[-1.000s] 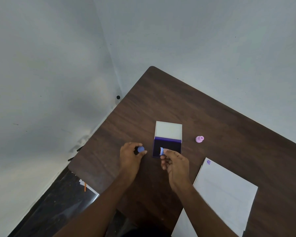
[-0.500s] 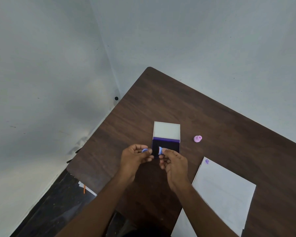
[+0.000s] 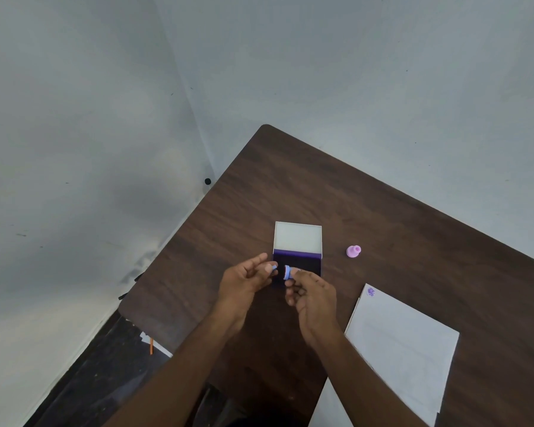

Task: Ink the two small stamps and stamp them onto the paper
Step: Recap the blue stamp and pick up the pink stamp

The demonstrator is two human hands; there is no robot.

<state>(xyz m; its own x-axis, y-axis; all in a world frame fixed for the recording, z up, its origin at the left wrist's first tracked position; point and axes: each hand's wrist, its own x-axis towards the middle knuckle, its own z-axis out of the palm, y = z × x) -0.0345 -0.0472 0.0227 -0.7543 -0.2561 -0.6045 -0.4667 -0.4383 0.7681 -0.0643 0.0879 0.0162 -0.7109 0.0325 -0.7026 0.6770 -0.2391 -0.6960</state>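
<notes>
An open ink pad [image 3: 302, 262] with a white lid raised behind it lies on the brown table [image 3: 383, 217]. In front of it my right hand [image 3: 313, 295] pinches a small blue stamp [image 3: 287, 272]. My left hand [image 3: 244, 280] pinches a small blue cap-like piece [image 3: 273, 268] just left of that stamp, the two almost touching. A small pink stamp [image 3: 353, 251] stands alone to the right of the pad. White paper [image 3: 404, 343] lies at the lower right with one purple print [image 3: 371, 292] at its top corner.
The table's left edge [image 3: 173, 241] runs close to a grey wall corner. Below that edge is dark floor with an orange stick [image 3: 151, 346] and some white scraps. More paper pokes out under the sheet near the bottom edge.
My left hand has lifted the blue piece from the table and brought it right, up against the stamp in my right hand. The right hand has barely moved.
</notes>
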